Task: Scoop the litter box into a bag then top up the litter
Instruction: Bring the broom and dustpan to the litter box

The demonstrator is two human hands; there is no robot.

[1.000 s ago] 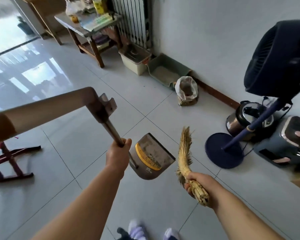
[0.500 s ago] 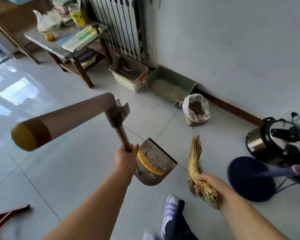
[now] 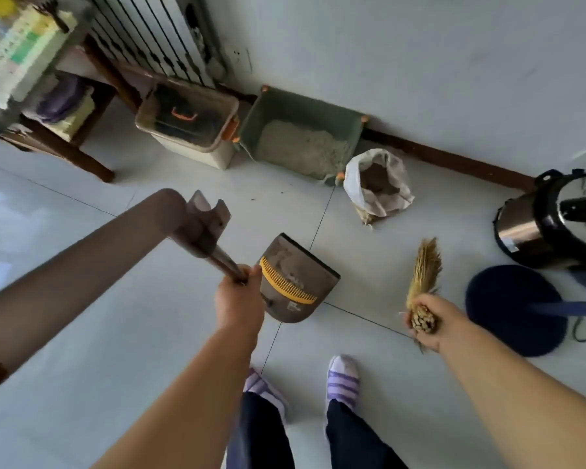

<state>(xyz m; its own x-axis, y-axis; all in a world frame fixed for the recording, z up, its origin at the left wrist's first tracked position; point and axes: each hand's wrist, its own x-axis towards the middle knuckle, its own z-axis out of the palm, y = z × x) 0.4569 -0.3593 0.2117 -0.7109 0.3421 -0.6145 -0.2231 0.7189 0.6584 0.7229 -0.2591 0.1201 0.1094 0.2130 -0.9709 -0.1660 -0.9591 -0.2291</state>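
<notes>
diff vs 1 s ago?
The person has walked closer to the green litter box and white bag. No grasp changed: left hand still holds the brown dustpan, right hand the straw hand broom.

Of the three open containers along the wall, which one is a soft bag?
The white bag, rightmost, beside the green litter box; the beige bin is rigid too.

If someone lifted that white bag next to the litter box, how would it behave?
The white bag looks thin and crumpled, so it would probably sag and fold. The dark fill inside likely makes it bottom-heavy. Its mouth gapes open, so tilting might spill some.
</notes>
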